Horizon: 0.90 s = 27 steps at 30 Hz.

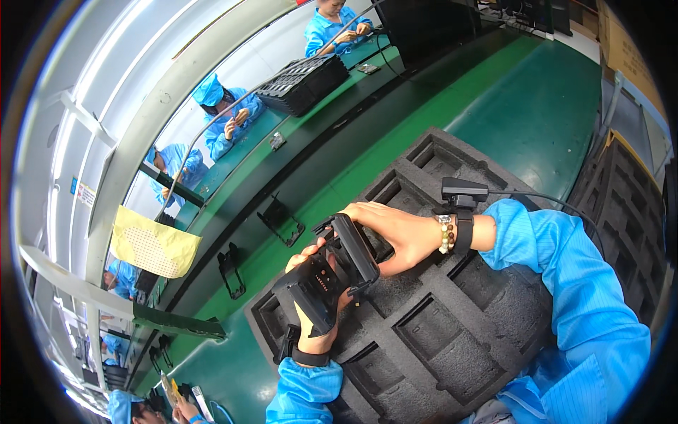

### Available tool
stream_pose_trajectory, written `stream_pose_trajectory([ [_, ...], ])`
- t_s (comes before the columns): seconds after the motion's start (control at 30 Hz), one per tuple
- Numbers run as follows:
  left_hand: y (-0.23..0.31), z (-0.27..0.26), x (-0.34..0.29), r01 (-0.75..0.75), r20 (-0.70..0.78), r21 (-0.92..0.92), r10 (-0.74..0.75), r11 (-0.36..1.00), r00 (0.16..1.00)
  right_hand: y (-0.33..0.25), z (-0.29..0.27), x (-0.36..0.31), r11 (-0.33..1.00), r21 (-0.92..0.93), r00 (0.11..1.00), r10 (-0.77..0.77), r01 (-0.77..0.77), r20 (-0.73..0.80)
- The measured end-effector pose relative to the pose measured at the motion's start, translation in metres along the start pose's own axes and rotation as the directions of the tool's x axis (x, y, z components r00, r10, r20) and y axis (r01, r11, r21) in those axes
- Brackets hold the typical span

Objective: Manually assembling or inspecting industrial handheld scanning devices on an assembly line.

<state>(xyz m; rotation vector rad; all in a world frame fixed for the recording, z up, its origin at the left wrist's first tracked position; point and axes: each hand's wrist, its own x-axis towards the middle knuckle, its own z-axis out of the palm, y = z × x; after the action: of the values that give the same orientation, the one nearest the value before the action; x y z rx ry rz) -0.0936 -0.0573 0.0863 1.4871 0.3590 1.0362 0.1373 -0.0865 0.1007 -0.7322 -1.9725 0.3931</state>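
My left hand [316, 340] is wrapped around a black plastic housing [316, 291] with a few small copper-coloured dots on its inner face. Its fingertips show along the housing's far edge. From the right, my right hand [397, 233] grips a black plastic frame [358, 247] with a raised rim, thumb on the near side and fingers over the top. The two black parts meet or overlap; I cannot tell whether they are joined. Both hands are above a dark grey foam tray [395, 314] with rectangular pockets.
Two black brackets [281, 220] [231, 271] lie on the green bench [519, 116] beyond the tray. A cable [544, 199] runs from the black device on my right wrist. Stacked foam trays [625, 233] stand at the right. Across the bench, several people in blue work near black crates [302, 83].
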Motion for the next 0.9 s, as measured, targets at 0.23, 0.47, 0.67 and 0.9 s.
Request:
stream_pose_trajectory([
  [0.23, 0.011, 0.009, 0.000, 0.116, -0.088, -0.067, -0.122, 0.991, 0.989, 0.003, -0.003, -0.001, 0.999, -0.020, 1.000, 0.029, -0.029, 0.002],
  [0.47, 0.015, 0.014, 0.002, 0.090, -0.090, -0.103, -0.099, 0.991, 0.991, 0.010, -0.004, -0.002, 0.977, 0.064, 0.977, 0.200, -0.205, 0.076],
  [0.67, 0.015, 0.013, -0.001, 0.150, -0.153, -0.151, -0.173, 0.977, 0.973, 0.026, 0.003, -0.006, 0.956, 0.170, 0.970, 0.244, -0.240, -0.001],
  [0.9, 0.010, 0.005, -0.002, 0.143, -0.082, -0.254, -0.169, 0.957, 0.982, 0.028, 0.002, -0.004, 0.615, 0.639, 0.851, 0.511, -0.462, 0.123],
])
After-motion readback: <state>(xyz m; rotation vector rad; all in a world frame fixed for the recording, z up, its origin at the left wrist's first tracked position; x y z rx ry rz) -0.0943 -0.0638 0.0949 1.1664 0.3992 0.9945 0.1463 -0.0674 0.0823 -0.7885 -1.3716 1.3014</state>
